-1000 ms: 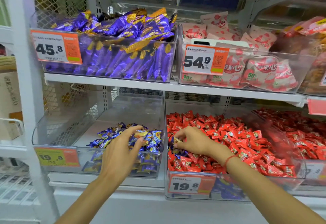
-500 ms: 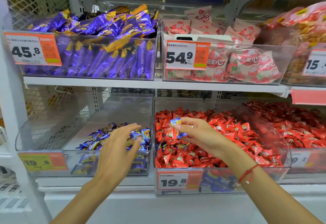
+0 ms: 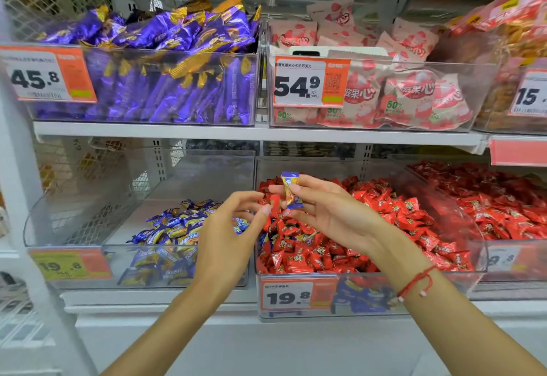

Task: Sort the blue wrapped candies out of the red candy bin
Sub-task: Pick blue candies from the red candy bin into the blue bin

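A clear bin (image 3: 370,292) on the lower shelf is heaped with red wrapped candies (image 3: 370,227). My right hand (image 3: 334,215) pinches one blue and yellow wrapped candy (image 3: 290,190) upright between thumb and fingertips, above the bin's left end. My left hand (image 3: 228,236) is raised just left of it, fingers loosely curved with the tips close to the candy, holding nothing. To the left stands another clear bin (image 3: 74,221) with a small pile of blue wrapped candies (image 3: 177,227); my left hand covers the pile's right side.
The upper shelf (image 3: 266,132) carries bins of purple wrapped bars (image 3: 165,79), pink strawberry packs (image 3: 393,94) and orange snacks (image 3: 521,49). A further bin of red candies (image 3: 497,198) stands at the right. Price tags (image 3: 290,295) hang on the bin fronts.
My right hand lifted the blue candy out of the red pile and up to the left. My left hand rose from the blue candy bin toward it.
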A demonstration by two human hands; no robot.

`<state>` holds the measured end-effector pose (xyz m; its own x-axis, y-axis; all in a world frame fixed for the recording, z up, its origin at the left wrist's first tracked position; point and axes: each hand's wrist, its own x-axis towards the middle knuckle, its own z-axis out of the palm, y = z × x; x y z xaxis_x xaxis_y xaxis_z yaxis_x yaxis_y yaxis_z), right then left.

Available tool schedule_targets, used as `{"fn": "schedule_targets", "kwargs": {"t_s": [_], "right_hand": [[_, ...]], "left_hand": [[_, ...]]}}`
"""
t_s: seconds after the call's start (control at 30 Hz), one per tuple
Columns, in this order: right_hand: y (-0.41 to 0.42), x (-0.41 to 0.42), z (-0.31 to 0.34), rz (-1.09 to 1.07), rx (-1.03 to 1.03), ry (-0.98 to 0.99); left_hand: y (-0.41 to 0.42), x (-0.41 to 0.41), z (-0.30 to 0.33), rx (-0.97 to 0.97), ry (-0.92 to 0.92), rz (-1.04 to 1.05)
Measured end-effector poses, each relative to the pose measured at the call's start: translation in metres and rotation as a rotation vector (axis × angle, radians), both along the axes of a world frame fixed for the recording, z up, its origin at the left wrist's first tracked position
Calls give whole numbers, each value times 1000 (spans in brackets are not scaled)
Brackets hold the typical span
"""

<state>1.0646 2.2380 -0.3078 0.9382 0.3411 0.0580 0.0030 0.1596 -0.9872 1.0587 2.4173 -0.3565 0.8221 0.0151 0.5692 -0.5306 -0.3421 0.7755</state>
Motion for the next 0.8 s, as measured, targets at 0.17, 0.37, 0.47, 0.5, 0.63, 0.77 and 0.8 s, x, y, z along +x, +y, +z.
{"fn": "schedule_targets", "kwargs": {"t_s": [0.17, 0.37, 0.47, 0.5, 0.63, 0.77, 0.8], "right_hand": [[-15, -1, 7, -260, -323, -65], [4, -5, 2, -312, -207, -61], [19, -8, -3, -297, -231, -104], [21, -9, -2, -263, -249, -114], [10, -9, 8, -244, -492, -306], [-25, -4, 14, -500, -904, -502], [-33, -3, 12, -522, -996, -517]], "left_hand": [[-7, 2, -1, 105, -16, 16], [-15, -1, 9, -7, -1, -153], [-10, -3, 12, -100, -76, -79], [-4, -2, 13, -109, -85, -61], [27, 11, 6, -31, -133, 86], [64, 30, -18, 224, -7, 273], [70, 32, -23, 298, 41, 284]]}}
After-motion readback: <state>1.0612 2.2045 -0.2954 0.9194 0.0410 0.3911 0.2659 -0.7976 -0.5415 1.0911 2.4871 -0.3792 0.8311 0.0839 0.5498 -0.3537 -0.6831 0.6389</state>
